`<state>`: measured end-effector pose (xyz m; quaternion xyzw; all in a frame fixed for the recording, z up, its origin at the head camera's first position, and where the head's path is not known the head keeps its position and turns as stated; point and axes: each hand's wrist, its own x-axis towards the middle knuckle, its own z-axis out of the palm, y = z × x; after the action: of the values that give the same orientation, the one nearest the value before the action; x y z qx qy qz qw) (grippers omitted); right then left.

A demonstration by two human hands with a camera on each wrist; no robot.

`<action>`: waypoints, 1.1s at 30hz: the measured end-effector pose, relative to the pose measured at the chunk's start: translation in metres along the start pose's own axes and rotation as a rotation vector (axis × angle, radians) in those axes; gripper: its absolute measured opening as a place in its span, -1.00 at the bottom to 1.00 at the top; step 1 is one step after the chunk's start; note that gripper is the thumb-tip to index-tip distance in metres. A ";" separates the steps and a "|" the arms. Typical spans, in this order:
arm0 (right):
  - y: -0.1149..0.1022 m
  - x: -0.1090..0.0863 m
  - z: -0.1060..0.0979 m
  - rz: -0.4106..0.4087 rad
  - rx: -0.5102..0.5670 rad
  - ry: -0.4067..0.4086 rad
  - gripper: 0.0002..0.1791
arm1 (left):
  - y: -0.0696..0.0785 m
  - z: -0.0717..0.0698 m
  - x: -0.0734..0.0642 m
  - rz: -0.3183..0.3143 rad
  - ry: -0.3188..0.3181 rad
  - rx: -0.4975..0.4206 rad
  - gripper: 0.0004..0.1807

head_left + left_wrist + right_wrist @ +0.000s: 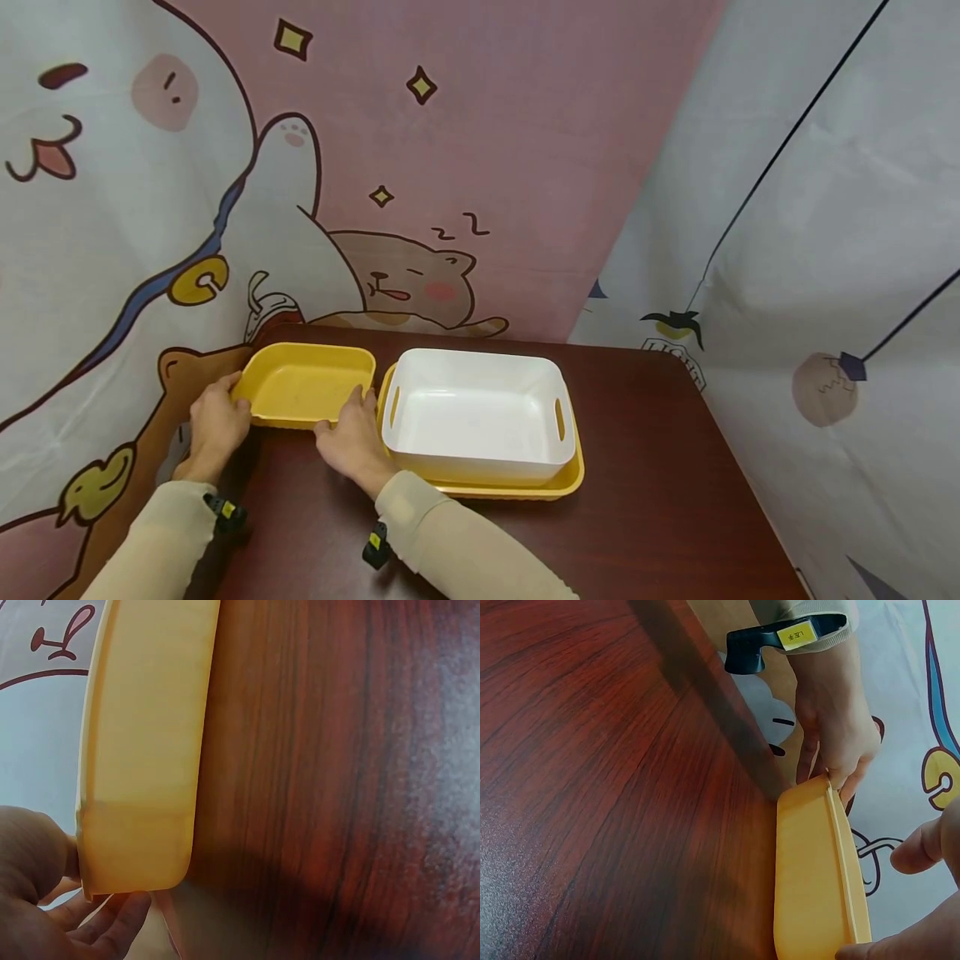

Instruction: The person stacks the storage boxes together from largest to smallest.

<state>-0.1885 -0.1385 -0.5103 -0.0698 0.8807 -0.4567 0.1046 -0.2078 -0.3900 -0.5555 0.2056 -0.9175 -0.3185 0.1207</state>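
Observation:
A shallow yellow tray [307,383] sits at the table's far left corner; its front wall [146,750] fills much of the left wrist view. My left hand [214,425] grips the tray's near left corner, thumb by the rim and fingers curled round the side. At the tray's near right part is my right hand [356,437], one fingertip touching the rim [847,885] while its thumb stands apart above it. To the right, a white basket [480,404] with handle slots rests in a larger yellow tray [525,492]. Some right fingers are out of the right wrist view.
A dark reddish-brown wooden table [645,467] carries everything. Behind and at both sides hang printed cloths [510,150] with cartoon animals. The tray's left end lies close to the left cloth, and the right forearm passes just before the larger yellow tray.

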 end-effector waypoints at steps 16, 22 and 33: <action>-0.006 -0.005 -0.006 -0.081 -0.038 0.029 -0.08 | -0.003 -0.003 -0.006 -0.029 0.046 -0.030 -0.34; -0.009 -0.007 -0.008 -0.109 -0.042 0.050 -0.06 | -0.002 -0.006 -0.007 -0.033 0.074 -0.050 -0.36; -0.012 -0.007 -0.017 -0.234 -0.011 0.139 -0.23 | 0.005 -0.018 -0.008 0.012 0.202 -0.130 -0.41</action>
<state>-0.1855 -0.1303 -0.4905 -0.1407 0.8743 -0.4645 -0.0109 -0.1963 -0.3922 -0.5393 0.2229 -0.8792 -0.3542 0.2276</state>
